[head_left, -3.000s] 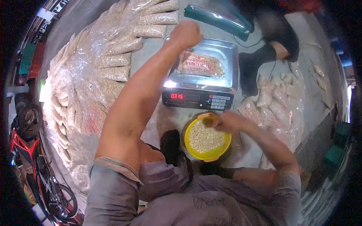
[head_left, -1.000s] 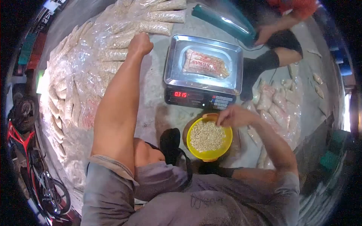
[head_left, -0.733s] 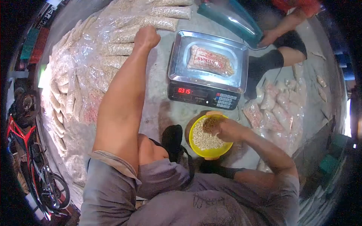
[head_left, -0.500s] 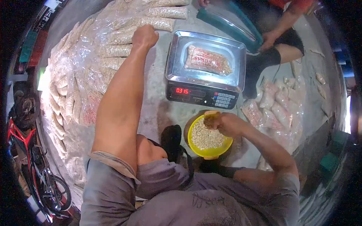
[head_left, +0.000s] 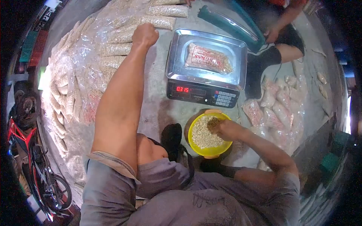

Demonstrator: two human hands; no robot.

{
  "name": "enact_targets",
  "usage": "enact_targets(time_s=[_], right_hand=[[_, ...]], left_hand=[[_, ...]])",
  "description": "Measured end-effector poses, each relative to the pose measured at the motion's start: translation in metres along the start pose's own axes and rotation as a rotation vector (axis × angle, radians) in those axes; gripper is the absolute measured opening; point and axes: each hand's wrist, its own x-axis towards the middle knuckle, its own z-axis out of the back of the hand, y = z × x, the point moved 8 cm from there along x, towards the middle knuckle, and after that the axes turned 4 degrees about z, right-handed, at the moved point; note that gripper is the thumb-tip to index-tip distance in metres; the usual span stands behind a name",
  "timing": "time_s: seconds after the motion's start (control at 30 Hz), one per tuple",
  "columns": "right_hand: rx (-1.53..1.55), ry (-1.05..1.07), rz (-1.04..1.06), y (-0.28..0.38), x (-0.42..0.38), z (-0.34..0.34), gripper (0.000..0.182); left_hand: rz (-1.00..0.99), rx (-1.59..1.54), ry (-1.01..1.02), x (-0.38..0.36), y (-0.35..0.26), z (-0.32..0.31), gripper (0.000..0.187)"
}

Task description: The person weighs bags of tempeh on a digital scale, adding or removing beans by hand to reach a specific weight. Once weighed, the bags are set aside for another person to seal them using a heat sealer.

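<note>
My right hand point(head_left: 230, 130) is closed on a small brown, rough-looking scoop point(head_left: 213, 124) inside a yellow basin point(head_left: 191, 140). Pale kernel-like pieces point(head_left: 205, 135) fill much of that basin. Stretched far forward, my left hand point(head_left: 145, 34) is a closed fist at the edge of the long filled plastic bags point(head_left: 158, 22); its fingertips are hidden. Between my hands stands a digital scale point(head_left: 203, 94) with a metal tray, its red display reading 0.315. A filled plastic bag point(head_left: 208, 59) with red print lies on the tray.
Many filled bags point(head_left: 90, 71) cover the floor on the left. More red-printed bags point(head_left: 277, 105) are heaped on the right. Opposite me, a person's hand point(head_left: 272, 34) is at a teal container point(head_left: 230, 22). A red and black motorbike point(head_left: 41, 173) stands at far left.
My right hand and the brown scoop have moved slightly down and right within the basin. The other person's hand and the teal container have shifted a little. My left hand stays put.
</note>
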Motion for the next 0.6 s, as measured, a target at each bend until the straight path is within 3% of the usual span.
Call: enact_targets(time_s=[0.13, 0.2, 0.33, 0.4, 0.6], right_hand=[[-0.008, -0.149, 0.06, -0.016, 0.002, -0.015, 0.03], [-0.073, -0.125, 0.144, -0.015, 0.005, -0.023, 0.03], [-0.071, -0.142, 0.096, -0.005, 0.003, -0.01, 0.027], [-0.1, 0.027, 0.076, -0.008, 0.006, -0.019, 0.031], [-0.086, 0.017, 0.064, -0.009, 0.007, -0.019, 0.032]], left_hand=[[0.007, -0.02, -0.008, -0.001, 0.0, 0.0, 0.024], [-0.002, -0.026, -0.013, 0.001, 0.001, -0.002, 0.025], [-0.009, 0.009, 0.008, 0.004, 0.001, -0.007, 0.026], [0.005, 0.013, 0.006, 0.004, 0.002, -0.007, 0.026], [-0.003, 0.035, 0.013, 0.001, -0.001, -0.003, 0.027]])
